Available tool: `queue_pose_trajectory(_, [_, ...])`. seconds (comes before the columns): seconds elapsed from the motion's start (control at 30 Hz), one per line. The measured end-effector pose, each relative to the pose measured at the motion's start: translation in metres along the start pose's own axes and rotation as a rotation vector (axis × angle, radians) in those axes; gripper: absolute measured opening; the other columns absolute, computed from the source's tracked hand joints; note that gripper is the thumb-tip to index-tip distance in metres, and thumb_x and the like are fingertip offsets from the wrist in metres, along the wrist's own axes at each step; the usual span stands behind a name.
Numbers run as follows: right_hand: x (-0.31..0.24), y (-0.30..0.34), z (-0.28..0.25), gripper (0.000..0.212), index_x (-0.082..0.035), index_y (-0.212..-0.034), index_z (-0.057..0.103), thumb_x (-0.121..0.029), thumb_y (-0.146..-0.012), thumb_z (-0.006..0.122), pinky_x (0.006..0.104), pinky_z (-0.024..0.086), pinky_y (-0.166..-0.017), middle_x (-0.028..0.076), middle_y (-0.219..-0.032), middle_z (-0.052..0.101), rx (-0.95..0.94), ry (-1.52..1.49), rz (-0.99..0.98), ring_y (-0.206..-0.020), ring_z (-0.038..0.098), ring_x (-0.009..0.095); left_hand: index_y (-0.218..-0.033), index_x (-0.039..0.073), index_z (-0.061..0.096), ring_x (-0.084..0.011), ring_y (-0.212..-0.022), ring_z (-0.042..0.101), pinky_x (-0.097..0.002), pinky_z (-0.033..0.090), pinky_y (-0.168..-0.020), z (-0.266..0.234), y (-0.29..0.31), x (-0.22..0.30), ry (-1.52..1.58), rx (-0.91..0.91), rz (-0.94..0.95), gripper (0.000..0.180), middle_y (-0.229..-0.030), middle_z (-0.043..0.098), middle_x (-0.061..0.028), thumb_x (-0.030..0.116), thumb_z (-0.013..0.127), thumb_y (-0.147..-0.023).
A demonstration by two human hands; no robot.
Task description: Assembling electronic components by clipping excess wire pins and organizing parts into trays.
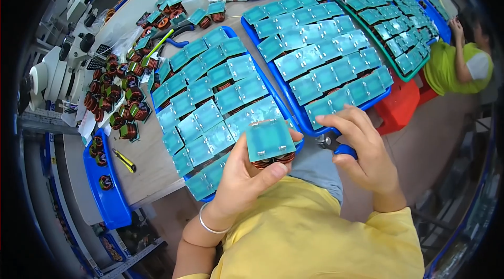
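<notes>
My left hand (239, 179) grips a copper-wound coil with a square green board (270, 141) on top, held tilted toward me above the near end of the left tray. Small metal pins stand at the board's edges, and dark copper windings (274, 160) show beneath it. My right hand (370, 155) is to the right, apart from the board, its fingers curved around side cutters (344, 150) with blue handles. Their dark jaws point left; the hand partly hides the handles. Rows of similar boarded coils fill the left blue tray (286, 108) and the middle blue tray (294, 105).
Loose coils (113, 87) crowd the table's left side. A yellow utility knife (124, 161) lies near a small blue tray (113, 208). Blue-handled pliers (178, 37) rest farther back. A green tray (407, 75) stands right, above a red stool (396, 108); another person (459, 66) sits beyond.
</notes>
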State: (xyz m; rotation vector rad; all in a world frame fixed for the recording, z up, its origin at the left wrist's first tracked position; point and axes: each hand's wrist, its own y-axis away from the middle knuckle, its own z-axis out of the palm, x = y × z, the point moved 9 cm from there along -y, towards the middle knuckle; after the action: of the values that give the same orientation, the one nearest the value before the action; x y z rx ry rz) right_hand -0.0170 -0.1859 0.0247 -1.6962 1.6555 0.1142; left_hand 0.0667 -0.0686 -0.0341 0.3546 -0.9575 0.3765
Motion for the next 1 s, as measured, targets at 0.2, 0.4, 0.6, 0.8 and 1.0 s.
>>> queue_pose_trajectory(0.2, [-0.022, -0.004, 0.0, 0.051, -0.004, -0.094, 0.058, -0.051, -0.076, 0.059, 0.0339, 0.038, -0.059, 0.008, -0.078, 0.052, -0.124, 0.103, -0.059, -0.067, 0.05, 0.025, -0.122, 0.003, 0.035, -0.0168, -0.105, 0.052, -0.0301, 0.044, -0.088, 0.003, 0.004, 0.01, -0.209, -0.011, 0.088, 0.058, -0.118, 0.052, -0.0139, 0.009, 0.071, -0.077])
queue_pose_trajectory(0.4, [-0.035, -0.007, 0.001, 0.046, -0.006, -0.095, 0.057, -0.042, -0.069, 0.068, 0.032, 0.038, -0.058, 0.006, -0.074, 0.045, -0.202, 0.138, -0.09, -0.066, 0.048, 0.022, -0.124, 0.003, 0.034, -0.0161, -0.105, 0.051, -0.0293, 0.044, -0.088, 0.007, 0.011, 0.007, -0.347, -0.044, 0.12, 0.064, -0.117, 0.049, -0.0108, 0.012, 0.073, -0.075])
queue_pose_trajectory(0.6, [-0.038, -0.002, 0.002, 0.044, -0.005, -0.093, 0.056, -0.041, -0.07, 0.067, 0.0319, 0.037, -0.058, 0.006, -0.074, 0.045, -0.252, 0.158, -0.111, -0.066, 0.048, 0.022, -0.124, 0.002, 0.035, -0.0141, -0.098, 0.052, -0.0279, 0.046, -0.084, 0.013, 0.013, 0.009, -0.581, -0.094, 0.172, 0.067, -0.115, 0.048, -0.0094, 0.014, 0.075, -0.073])
queue_pose_trajectory(0.8, [-0.04, 0.001, 0.0, 0.042, -0.006, -0.092, 0.056, -0.04, -0.071, 0.067, 0.032, 0.036, -0.057, 0.005, -0.074, 0.044, -0.277, 0.17, -0.101, -0.065, 0.046, 0.022, -0.124, 0.001, 0.037, -0.0151, -0.09, 0.055, -0.0261, 0.05, -0.071, 0.018, 0.013, 0.011, -0.656, -0.078, 0.178, 0.07, -0.113, 0.048, -0.0101, 0.017, 0.078, -0.07])
queue_pose_trajectory(1.0, [-0.043, 0.003, -0.002, 0.043, -0.006, -0.094, 0.056, -0.041, -0.071, 0.066, 0.0316, 0.036, -0.059, 0.006, -0.077, 0.045, -0.307, 0.207, -0.124, -0.067, 0.045, 0.021, -0.123, 0.0, 0.039, -0.0196, -0.088, 0.057, -0.0281, 0.052, -0.067, 0.022, 0.014, 0.015, -0.737, -0.087, 0.231, 0.07, -0.112, 0.046, -0.0129, 0.018, 0.078, -0.068])
